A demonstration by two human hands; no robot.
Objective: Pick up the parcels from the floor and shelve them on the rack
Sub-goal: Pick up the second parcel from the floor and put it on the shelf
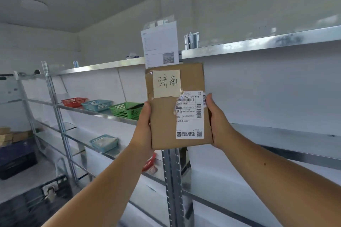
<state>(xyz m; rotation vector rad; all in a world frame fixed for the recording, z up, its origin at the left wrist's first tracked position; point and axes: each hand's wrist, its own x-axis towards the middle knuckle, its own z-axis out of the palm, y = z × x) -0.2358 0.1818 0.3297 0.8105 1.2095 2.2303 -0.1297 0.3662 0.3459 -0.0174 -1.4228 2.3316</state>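
Head view. A flat brown cardboard parcel (177,107) is held upright in front of the metal rack (173,180), clear of every shelf. Its long axis runs vertically, its broad face turned toward the camera. That face carries a handwritten note (166,83) near the top and a printed shipping label (190,114) on the right half.

The left hand (144,125) grasps the parcel's left edge, thumb on the front face. The right hand (216,121) grasps the right edge in the same manner. Both hands sit on the lower half of the parcel, at about the same height and reach; neither is clearly nearer the rack.

The parcel hangs directly before an upright post, between two bays. The shelf (287,134) to the right lies just behind and at the level of the hands and appears bare. The left bay's shelf holds a green basket (127,109), a blue basket (96,104) and a red basket (73,101).

Judgement: placement turns on carrying the parcel forward and to one side of the post, probably rightward.
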